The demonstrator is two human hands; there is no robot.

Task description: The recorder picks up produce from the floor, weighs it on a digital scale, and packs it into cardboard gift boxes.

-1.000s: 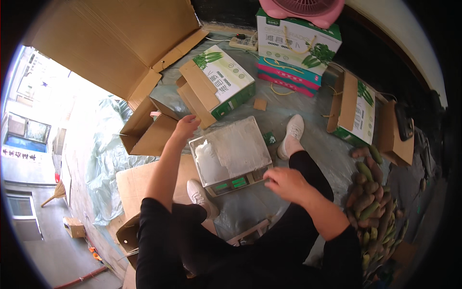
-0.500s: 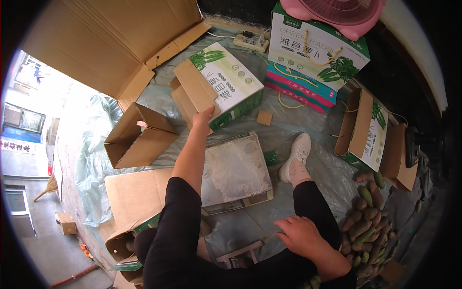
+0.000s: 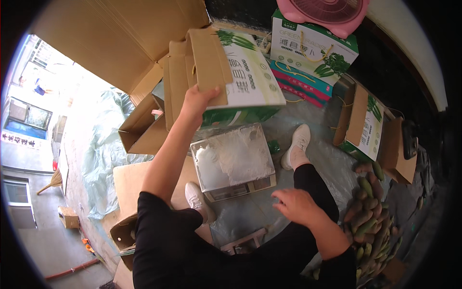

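My left hand [image 3: 198, 103] is closed on the brown side flap of a white and green carton [image 3: 256, 89] printed with radishes. The carton is tilted, its flaps standing out toward the left, and part of it hangs over the far side of a low, worn white-topped box [image 3: 236, 155]. Over my right thigh hovers my right hand [image 3: 297, 206], fingers loosely bent and apart, with nothing in it. A heap of radishes [image 3: 368, 212] lies on the right, the closest goods to that hand.
An open brown carton [image 3: 142, 126] stands at left, near a large cardboard sheet [image 3: 110, 38]. Stacked gift boxes [image 3: 308, 53] at the back carry a pink fan [image 3: 332, 14]. Another open radish carton [image 3: 363, 126] sits at right. Plastic sheeting [image 3: 98, 168] covers the floor.
My left hand has lifted and pulled the carton nearer, and it now looms larger over the white-topped box. My left leg has swung left, uncovering the shoe. My right hand has barely moved.
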